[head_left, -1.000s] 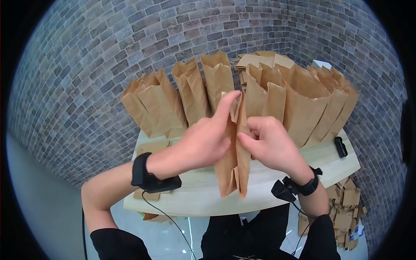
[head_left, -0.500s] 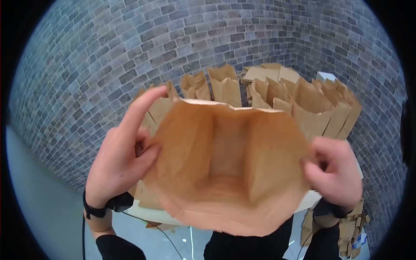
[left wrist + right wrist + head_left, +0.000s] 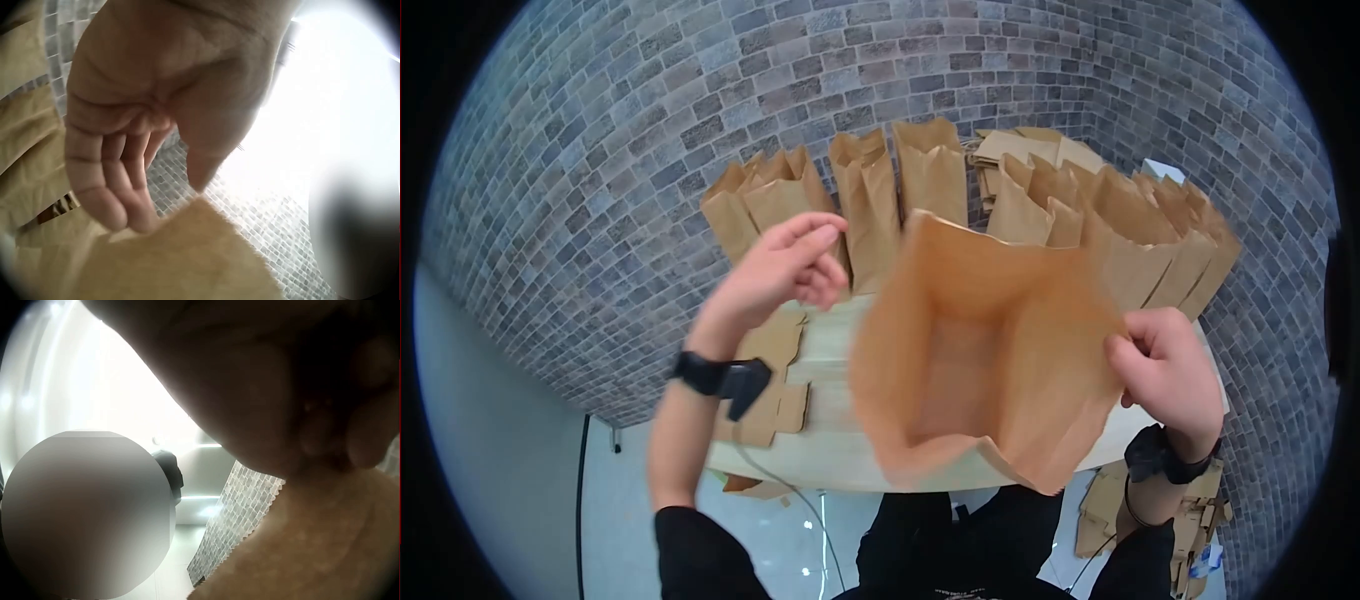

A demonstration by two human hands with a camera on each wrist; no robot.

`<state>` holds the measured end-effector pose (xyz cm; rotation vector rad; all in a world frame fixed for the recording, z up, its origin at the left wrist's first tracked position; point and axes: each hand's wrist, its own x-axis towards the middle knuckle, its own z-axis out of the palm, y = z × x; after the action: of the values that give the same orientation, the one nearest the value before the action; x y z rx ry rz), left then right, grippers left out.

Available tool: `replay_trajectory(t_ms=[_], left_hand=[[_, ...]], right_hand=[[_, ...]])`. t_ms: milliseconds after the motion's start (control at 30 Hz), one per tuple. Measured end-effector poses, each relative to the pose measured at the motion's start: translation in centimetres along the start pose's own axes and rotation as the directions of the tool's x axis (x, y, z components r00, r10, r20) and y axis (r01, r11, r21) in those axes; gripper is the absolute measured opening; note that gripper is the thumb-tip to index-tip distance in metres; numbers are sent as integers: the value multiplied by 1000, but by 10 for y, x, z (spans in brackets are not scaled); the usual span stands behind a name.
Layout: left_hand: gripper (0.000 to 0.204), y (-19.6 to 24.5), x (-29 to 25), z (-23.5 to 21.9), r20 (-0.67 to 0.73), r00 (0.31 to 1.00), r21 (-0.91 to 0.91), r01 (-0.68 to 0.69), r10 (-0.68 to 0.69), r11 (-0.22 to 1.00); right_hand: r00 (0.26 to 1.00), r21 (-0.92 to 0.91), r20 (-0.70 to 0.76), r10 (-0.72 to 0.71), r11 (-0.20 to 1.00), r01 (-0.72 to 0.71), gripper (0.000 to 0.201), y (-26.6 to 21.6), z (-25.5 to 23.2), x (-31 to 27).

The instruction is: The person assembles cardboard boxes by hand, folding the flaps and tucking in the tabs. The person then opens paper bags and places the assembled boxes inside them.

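A brown paper bag (image 3: 1040, 370) hangs over the table with its mouth spread wide towards the head camera, blurred by motion. My right hand (image 3: 1170, 365) pinches its right edge between thumb and curled fingers; in the right wrist view the bag's zigzag-cut edge (image 3: 269, 550) shows below the dark hand (image 3: 281, 406). My left hand (image 3: 790, 265) is off to the bag's left, holding nothing, its fingers loosely bent. In the left wrist view, the bag's corner (image 3: 181, 256) lies just beyond the left fingertips (image 3: 140, 215).
Opened paper bags (image 3: 935, 170) stand in a row along the back of the table (image 3: 825, 360). Behind them sits a stack of flat cardboard (image 3: 1040, 145). Flattened cardboard pieces (image 3: 775, 410) lie at the table's left, and more cardboard (image 3: 1105, 510) is on the floor at right.
From a folded state between both hands, the bag has been pulled wide open. My left hand has since let go of it and moved up and away, while my right hand keeps its grip.
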<state>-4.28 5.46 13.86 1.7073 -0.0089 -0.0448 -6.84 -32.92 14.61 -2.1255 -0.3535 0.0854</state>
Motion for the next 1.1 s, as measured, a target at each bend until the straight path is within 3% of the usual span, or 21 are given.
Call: replay_trajectory(t_ms=[33,67,100,167,200,267,367,467,500,533,567,600,667,700,767,867,1100], left_hand=[[47,-33,18,0,-134,991,-26,5,-8,1000],[53,-82,36,-2,-257,960,255,-40,108,966],[58,-133,48,2,-332,908,519,-50,256,853],[76,-207,47,38,-259,877,888,52,404,458],[76,-210,46,60,-246,880,888,36,407,458],[89,-208,37,97,-411,899,761,246,153,601],[85,-190,35,115,-375,922,702,210,103,680],[80,-172,27,118,-331,942,727,222,48,650],[80,-193,37,107,-329,943,736,221,53,640],[79,-232,53,89,-275,958,646,118,85,754],[79,-234,56,83,-226,966,532,16,125,846],[79,-237,55,77,-229,965,540,17,127,841],[83,-235,48,71,-245,944,814,76,223,576],[83,-228,45,68,-255,940,814,83,225,575],[85,-215,38,60,-232,973,767,181,3,615],[83,-202,27,65,-280,959,701,227,-31,676],[80,-217,36,47,-332,938,678,161,103,717]], right_hand=[[1000,7,15,-2,1000,2,25,3,6,-1],[1000,141,-6,-13,990,13,25,7,12,-4],[999,269,-35,-22,963,31,25,10,15,-5],[998,251,-15,-61,966,63,26,14,18,-5],[997,230,14,-79,970,74,27,17,18,-6],[993,189,44,-105,977,95,31,18,20,-8],[993,204,100,-54,978,33,31,2,18,-8],[991,303,116,-73,952,35,30,1,20,-7],[988,353,122,-98,934,49,30,2,20,-5],[988,364,117,-104,930,55,30,3,20,-3],[988,363,124,-92,931,41,30,3,20,-2],[988,360,133,-79,933,26,31,4,20,0],[990,364,124,-73,931,23,32,11,21,1],[991,363,117,-60,932,14,32,15,20,2],[989,354,117,-90,934,43,33,20,14,0],[989,369,93,-111,927,69,32,26,14,1],[993,348,44,-109,934,87,31,35,15,5]])
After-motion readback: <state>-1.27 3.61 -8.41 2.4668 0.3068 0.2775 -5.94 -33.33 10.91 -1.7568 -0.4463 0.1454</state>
